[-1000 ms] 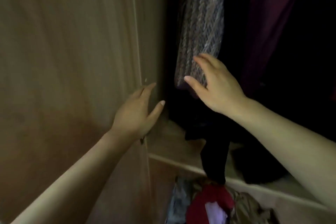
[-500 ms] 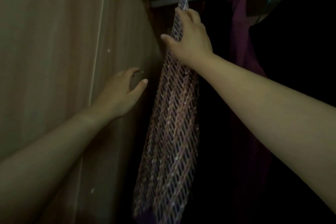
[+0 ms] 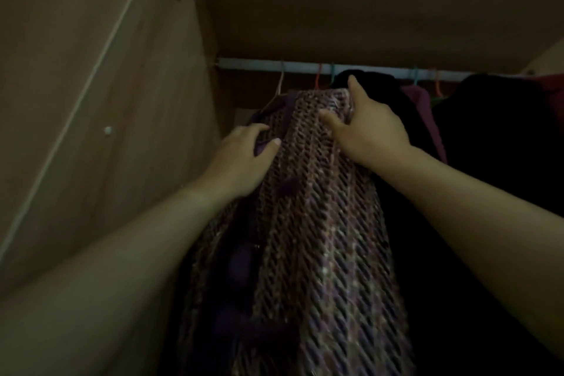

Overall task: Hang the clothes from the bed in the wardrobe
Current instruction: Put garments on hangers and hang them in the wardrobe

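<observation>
Since the knit (image 3: 320,223) hangs from the rail (image 3: 250,64) at its left end, next to the wardrobe (image 3: 171,70) side wall, count this garment as nearly done. What's left for it, as a judgement: settle the shoulders on the hanger, then let go.

Your left hand (image 3: 241,162) pinches the dark trim at the knit's left shoulder between thumb and fingers. Your right hand (image 3: 369,131) grasps the right shoulder, fingers curled over the top and thumb pressed on the front. Neither hand is free.

The pale hook (image 3: 281,79) above the knit is likely its hanger, but the cloth hides the join, so you can't confirm it sits square.

The bed is out of view, so you can't tell how many clothes remain to hang.

Wardrobe contents: the knit is leftmost on the rail. Just to its right, touching it, is a black garment (image 3: 381,85), then a maroon one (image 3: 418,98), then more dark cloth (image 3: 488,131) further right. Orange and teal hooks show on the rail. The lower part is too dark to read.
</observation>
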Action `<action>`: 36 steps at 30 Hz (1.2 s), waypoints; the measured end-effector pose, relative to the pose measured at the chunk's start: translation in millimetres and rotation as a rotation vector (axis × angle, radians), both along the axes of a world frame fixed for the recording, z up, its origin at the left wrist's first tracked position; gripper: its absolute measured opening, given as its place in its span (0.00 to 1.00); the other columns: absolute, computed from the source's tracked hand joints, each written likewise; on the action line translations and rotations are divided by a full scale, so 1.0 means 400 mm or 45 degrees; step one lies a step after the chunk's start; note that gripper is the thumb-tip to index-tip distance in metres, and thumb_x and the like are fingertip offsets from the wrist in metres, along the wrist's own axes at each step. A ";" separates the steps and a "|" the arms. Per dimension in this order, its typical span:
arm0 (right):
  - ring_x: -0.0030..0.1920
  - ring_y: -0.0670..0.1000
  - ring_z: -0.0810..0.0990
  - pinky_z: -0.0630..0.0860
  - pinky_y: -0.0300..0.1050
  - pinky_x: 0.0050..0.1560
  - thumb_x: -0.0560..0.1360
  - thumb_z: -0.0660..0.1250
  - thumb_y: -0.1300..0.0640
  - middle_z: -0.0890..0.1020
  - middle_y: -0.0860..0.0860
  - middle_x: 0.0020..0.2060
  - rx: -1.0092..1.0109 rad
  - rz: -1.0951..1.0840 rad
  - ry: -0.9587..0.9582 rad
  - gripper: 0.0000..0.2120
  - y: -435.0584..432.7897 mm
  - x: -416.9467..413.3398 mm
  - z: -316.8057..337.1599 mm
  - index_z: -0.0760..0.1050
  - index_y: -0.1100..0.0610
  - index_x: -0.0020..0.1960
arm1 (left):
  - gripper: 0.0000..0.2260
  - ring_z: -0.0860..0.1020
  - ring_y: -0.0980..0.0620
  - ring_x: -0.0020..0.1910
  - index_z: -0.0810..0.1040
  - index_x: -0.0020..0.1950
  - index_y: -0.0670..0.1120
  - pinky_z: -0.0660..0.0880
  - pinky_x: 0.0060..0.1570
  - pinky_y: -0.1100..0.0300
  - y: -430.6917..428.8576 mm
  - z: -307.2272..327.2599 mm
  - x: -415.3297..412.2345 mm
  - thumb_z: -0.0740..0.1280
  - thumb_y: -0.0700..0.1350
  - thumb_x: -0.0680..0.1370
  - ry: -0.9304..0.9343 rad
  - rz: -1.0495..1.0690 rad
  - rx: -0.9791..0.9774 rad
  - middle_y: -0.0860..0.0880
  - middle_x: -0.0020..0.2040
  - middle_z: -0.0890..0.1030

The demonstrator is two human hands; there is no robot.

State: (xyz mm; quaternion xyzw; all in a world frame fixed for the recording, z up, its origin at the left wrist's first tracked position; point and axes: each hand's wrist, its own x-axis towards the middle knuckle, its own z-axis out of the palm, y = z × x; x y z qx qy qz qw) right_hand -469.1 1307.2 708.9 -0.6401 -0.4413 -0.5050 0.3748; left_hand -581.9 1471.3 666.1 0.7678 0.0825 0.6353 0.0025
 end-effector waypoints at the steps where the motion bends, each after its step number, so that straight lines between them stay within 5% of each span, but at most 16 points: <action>1: 0.59 0.57 0.73 0.74 0.47 0.45 0.77 0.56 0.38 0.68 0.56 0.67 0.019 -0.154 -0.057 0.34 0.015 -0.006 0.025 0.51 0.52 0.76 | 0.21 0.67 0.45 0.67 0.67 0.71 0.47 0.63 0.63 0.57 0.009 0.018 0.024 0.57 0.55 0.80 -0.010 -0.015 0.016 0.44 0.68 0.69; 4: 0.65 0.60 0.65 0.71 0.51 0.55 0.79 0.57 0.44 0.61 0.57 0.70 -0.035 -0.411 -0.278 0.23 0.070 -0.003 0.100 0.66 0.58 0.67 | 0.21 0.65 0.45 0.69 0.67 0.71 0.48 0.63 0.67 0.53 0.045 0.066 0.095 0.56 0.55 0.80 -0.075 -0.065 0.076 0.45 0.70 0.68; 8: 0.61 0.59 0.66 0.67 0.57 0.58 0.79 0.57 0.44 0.69 0.55 0.60 -0.233 -0.652 -0.278 0.16 0.093 0.044 0.159 0.72 0.51 0.61 | 0.22 0.63 0.48 0.70 0.64 0.72 0.53 0.63 0.68 0.50 0.094 0.089 0.169 0.54 0.58 0.80 -0.106 -0.082 0.116 0.50 0.72 0.65; 13: 0.43 0.52 0.74 0.71 0.45 0.39 0.79 0.57 0.46 0.77 0.52 0.48 -0.284 -0.643 -0.324 0.13 0.120 0.060 0.240 0.75 0.53 0.51 | 0.23 0.62 0.52 0.70 0.63 0.72 0.56 0.63 0.68 0.52 0.138 0.119 0.221 0.52 0.61 0.79 -0.107 -0.140 0.171 0.54 0.72 0.63; 16: 0.40 0.52 0.74 0.72 0.45 0.39 0.80 0.57 0.53 0.78 0.53 0.47 -0.386 -0.780 -0.345 0.09 0.156 0.049 0.285 0.74 0.55 0.52 | 0.23 0.61 0.54 0.70 0.62 0.72 0.56 0.61 0.68 0.58 0.158 0.145 0.234 0.52 0.61 0.79 -0.140 -0.124 0.168 0.55 0.72 0.63; 24: 0.45 0.52 0.79 0.80 0.50 0.46 0.77 0.63 0.55 0.81 0.50 0.48 -0.203 -0.365 -0.147 0.07 0.174 0.083 0.310 0.80 0.48 0.51 | 0.22 0.63 0.56 0.69 0.57 0.74 0.59 0.64 0.66 0.58 0.192 0.126 0.279 0.53 0.59 0.80 -0.055 -0.267 0.139 0.57 0.73 0.62; 36: 0.39 0.51 0.78 0.80 0.49 0.39 0.77 0.61 0.55 0.79 0.49 0.42 -0.011 -0.409 -0.232 0.10 0.108 0.041 0.335 0.79 0.46 0.53 | 0.19 0.68 0.53 0.66 0.66 0.71 0.55 0.66 0.63 0.59 0.181 0.227 0.174 0.57 0.54 0.80 -0.321 -0.222 0.305 0.52 0.68 0.69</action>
